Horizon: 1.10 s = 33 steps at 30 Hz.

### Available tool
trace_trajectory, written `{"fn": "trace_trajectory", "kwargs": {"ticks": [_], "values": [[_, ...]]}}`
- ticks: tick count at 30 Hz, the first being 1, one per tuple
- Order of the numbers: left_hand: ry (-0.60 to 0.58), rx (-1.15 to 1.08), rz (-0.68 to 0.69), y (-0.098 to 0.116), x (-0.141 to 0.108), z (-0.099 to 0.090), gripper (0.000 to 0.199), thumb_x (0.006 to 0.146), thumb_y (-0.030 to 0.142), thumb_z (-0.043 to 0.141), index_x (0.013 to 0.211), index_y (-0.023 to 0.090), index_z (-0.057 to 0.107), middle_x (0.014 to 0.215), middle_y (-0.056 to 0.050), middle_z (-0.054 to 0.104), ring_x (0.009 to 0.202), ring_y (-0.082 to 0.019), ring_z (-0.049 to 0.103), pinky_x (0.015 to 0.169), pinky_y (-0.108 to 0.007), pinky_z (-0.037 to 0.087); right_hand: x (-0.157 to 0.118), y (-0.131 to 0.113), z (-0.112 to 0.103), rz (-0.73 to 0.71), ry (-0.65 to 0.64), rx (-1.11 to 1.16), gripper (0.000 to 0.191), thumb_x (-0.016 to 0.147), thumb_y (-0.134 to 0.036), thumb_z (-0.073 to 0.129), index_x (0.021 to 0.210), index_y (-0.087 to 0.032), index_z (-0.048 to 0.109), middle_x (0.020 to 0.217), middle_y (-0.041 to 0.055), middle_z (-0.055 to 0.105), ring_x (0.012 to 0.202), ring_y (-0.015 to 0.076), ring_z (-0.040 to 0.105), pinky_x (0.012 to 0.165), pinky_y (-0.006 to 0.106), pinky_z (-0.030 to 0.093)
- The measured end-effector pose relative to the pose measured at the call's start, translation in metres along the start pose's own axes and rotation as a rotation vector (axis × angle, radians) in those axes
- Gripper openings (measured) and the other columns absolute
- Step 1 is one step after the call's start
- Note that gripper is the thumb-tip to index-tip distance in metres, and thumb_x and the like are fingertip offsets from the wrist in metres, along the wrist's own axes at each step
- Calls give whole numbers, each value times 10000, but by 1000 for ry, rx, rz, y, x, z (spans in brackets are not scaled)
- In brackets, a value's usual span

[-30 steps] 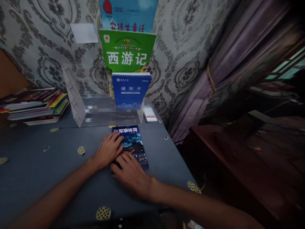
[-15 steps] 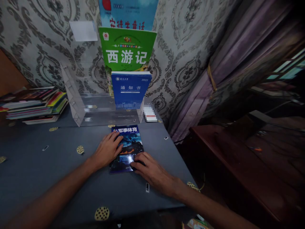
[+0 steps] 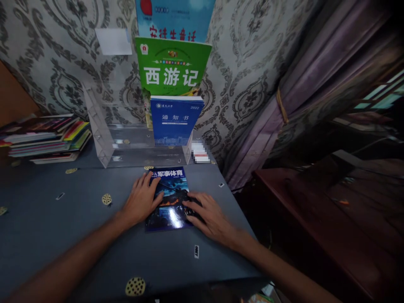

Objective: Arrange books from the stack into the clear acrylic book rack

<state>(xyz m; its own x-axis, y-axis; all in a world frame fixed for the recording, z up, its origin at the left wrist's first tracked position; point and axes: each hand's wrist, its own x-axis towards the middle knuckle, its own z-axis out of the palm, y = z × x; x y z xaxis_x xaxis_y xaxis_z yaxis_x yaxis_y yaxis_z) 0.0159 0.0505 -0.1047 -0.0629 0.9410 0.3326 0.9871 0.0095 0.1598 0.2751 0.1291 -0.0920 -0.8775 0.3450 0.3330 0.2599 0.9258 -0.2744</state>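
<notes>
A dark blue magazine (image 3: 172, 189) with a tank on its glossy cover lies flat on the cloth-covered table (image 3: 78, 235). My left hand (image 3: 142, 198) rests on its left edge, fingers stretched over the cover. On the right edge lies my right hand (image 3: 208, 216), its fingers apart and touching the cover. Just behind the magazine stands a clear acrylic rack (image 3: 102, 139). It carries a blue booklet (image 3: 176, 122) in front, a green book (image 3: 173, 65) behind that and a light blue book (image 3: 175, 19) at the top.
A stack of books and magazines (image 3: 47, 136) is at the table's left rear. A small pixelated item (image 3: 200, 152) sits right of the rack. Beyond the table's right edge are a purple curtain (image 3: 261, 126) and a dark red wooden surface (image 3: 299, 198).
My right hand has slid up and outward along the magazine's right edge. My left hand has stayed at the left edge. The view has shifted slightly.
</notes>
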Motion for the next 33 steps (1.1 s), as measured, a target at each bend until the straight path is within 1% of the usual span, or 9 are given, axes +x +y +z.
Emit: {"fn": "trace_trajectory", "kwargs": {"ticks": [4,9,12,15,20,23,26,30,33], "values": [[-15,-6,-4,-1,0,2,423,971,359,503,1334,144,525,1462,-227,494,1400,-385,431,1111,-591,380,20,7,13,62,-36,-29,398,1022,-351,507,1369,-172,580,1470,171,501,1387,307,449,1109,533,432],[5,-29,30,-4,-1,5,381,983,370,473,1311,185,534,1459,-200,507,1383,-355,459,1113,-592,375,61,17,26,178,-91,-59,446,1023,-393,507,1431,-216,545,1531,140,457,1457,338,352,1143,561,375],[-5,-16,28,-5,0,5,404,976,373,487,1322,170,533,1462,-212,499,1378,-365,459,1106,-588,384,86,24,31,228,-104,-90,439,1033,-387,479,1436,-225,544,1530,133,461,1453,346,341,1135,571,367],[-5,-26,17,-4,0,5,414,968,363,498,1329,163,533,1470,-220,487,1381,-377,449,1103,-594,382,102,29,36,274,-61,-116,430,1025,-368,490,1421,-215,559,1501,146,483,1412,330,385,1125,535,375],[11,-23,-20,-2,-1,5,392,965,373,505,1312,192,535,1496,-201,462,1398,-366,432,1115,-588,369,105,30,40,295,39,-117,446,1010,-390,495,1390,-168,568,1380,170,554,1307,316,467,1071,494,419],[-8,4,-70,-1,-1,6,441,961,410,515,1326,163,521,1485,-225,473,1421,-388,402,1124,-593,352,104,27,39,327,50,-142,457,997,-399,520,1372,-144,575,1337,184,565,1269,322,487,1065,482,418],[-20,-19,-95,-2,-2,7,504,962,439,506,1361,133,489,1467,-255,491,1434,-404,382,1126,-607,338,103,23,38,367,44,-181,458,996,-412,519,1365,-146,578,1351,199,554,1259,340,489,1047,493,419],[3,-94,-79,-5,0,6,469,956,423,505,1347,166,482,1463,-228,508,1428,-372,400,1134,-605,331,101,18,38,412,41,-223,466,1001,-413,505,1372,-139,574,1406,223,511,1271,360,472,1047,500,400],[12,-260,-82,-9,3,1,445,926,361,535,1327,174,491,1400,-189,563,1363,-332,481,1117,-553,391,100,17,40,413,48,-222,443,1008,-397,484,1361,-150,585,1404,230,499,1249,365,479,1024,510,415]]}}
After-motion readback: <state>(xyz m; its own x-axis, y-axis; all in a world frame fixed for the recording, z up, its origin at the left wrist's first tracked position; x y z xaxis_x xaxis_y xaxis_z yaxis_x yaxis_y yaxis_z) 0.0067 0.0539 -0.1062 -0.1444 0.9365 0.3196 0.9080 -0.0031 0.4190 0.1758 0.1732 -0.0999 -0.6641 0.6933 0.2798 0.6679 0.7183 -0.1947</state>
